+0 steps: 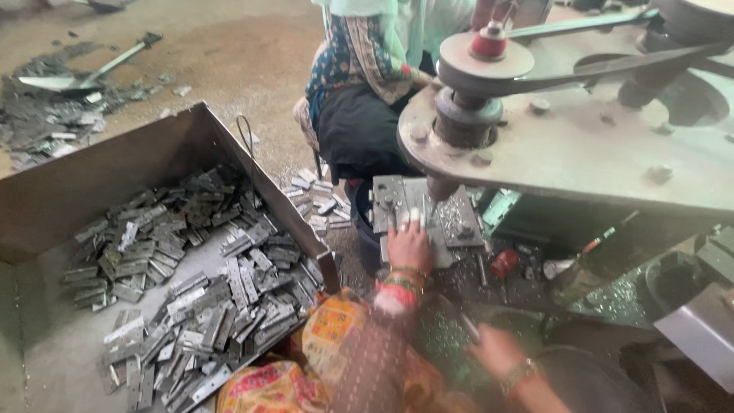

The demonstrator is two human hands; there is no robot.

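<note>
One small metal plate (pixel 428 222) under drill spindle (pixel 442 186); left hand (pixel 410 243) fingers pressed flat on it. Stiff, light, sharp-edged: hold by edges. Right hand (pixel 497 352) blurred, fingers unclear.

Drill table (pixel 397 200) sits under the press head (pixel 489 115); spindle (pixel 442 186) comes down just right of the left hand (pixel 409 243), so clearance above the fingers is tight. Approach from the operator side is open. Far side blocked by a seated person (pixel 359 115). Left: bin wall (pixel 275 191) of the hinge bin, w/ loose hinges (pixel 317 203) on the floor between. Right: red cap (pixel 505 262) and clutter near the right hand (pixel 497 352).
</note>
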